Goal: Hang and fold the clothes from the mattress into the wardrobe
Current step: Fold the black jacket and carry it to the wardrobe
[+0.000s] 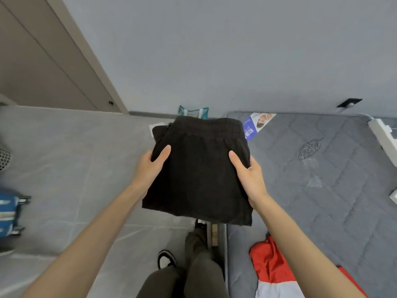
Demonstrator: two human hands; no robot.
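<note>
Garment status: the folded black fabric garment with an elastic waistband (199,168) is held in the air in front of the person. It is over the floor just left of the grey quilted mattress (322,179) and rests on nothing.

The left hand (153,166) grips its left edge and the right hand (249,175) its right edge. Thumbs lie on top; the fingers go underneath and are hidden. The waistband faces away from the person.

Handling estimate:
- Soft, limp and light, with no stiffness of its own.
- The fold likely holds only because both sides are supported; carried one-handed it would probably sag and open.
- Matte cloth, so probably not slippery, and not fragile.
- Best hold looks like the current one: palms under the stack, thumbs clamping the top, around mid-length.

A red and white cloth (272,267) lies on the mattress near the person. A beige panelled door (43,61) stands at upper left; whether it belongs to the wardrobe cannot be told.
</note>
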